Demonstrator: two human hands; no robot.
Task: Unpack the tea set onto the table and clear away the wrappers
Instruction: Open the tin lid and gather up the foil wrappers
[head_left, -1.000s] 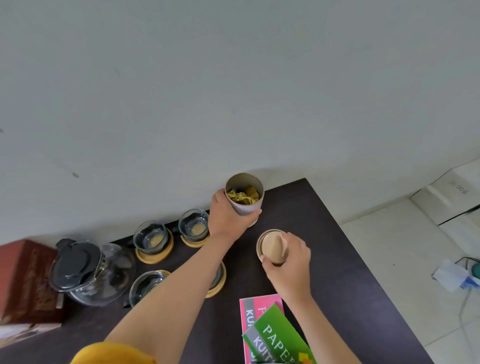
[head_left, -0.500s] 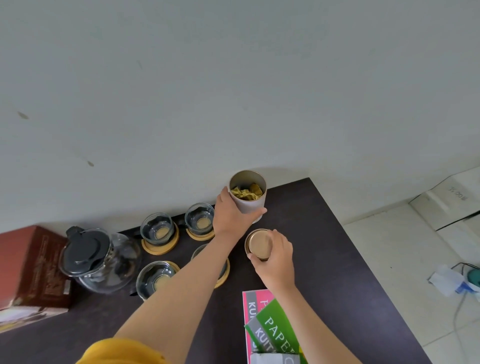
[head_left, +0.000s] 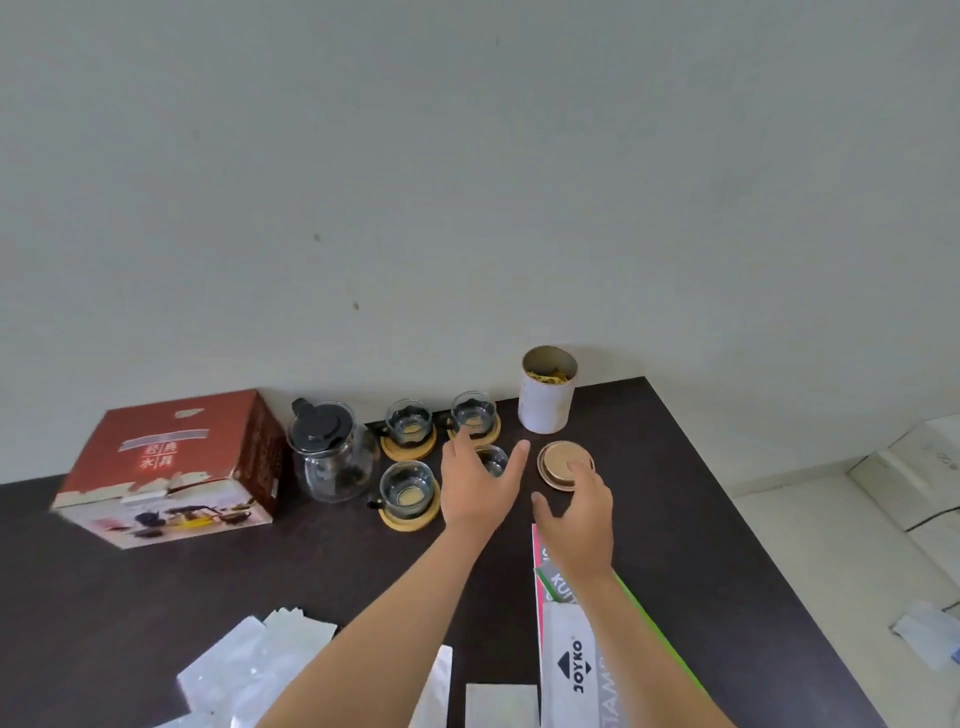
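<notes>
An open white tea canister (head_left: 547, 392) with yellow-green packets inside stands at the table's back, near the wall. Its round tan lid (head_left: 562, 464) lies flat on the dark table (head_left: 717, 545) just in front. My right hand (head_left: 576, 512) hovers over the lid's near edge, fingers relaxed, holding nothing. My left hand (head_left: 475, 483) is spread open above one glass cup (head_left: 492, 460). Three more glass cups (head_left: 407, 486) on bamboo coasters and a glass teapot (head_left: 332, 457) with a black lid stand to the left. White wrappers (head_left: 254, 670) lie near the front edge.
The red tea set box (head_left: 171, 467) sits at the back left. Coloured paper packs and a white JOYKO packet (head_left: 576, 660) lie under my right forearm. The table's right edge drops to a tiled floor with white boxes (head_left: 914, 478).
My left hand let go of the canister and drew back over the cups. My right hand set the lid down on the table and released it. The view tilted down, showing the box and wrappers.
</notes>
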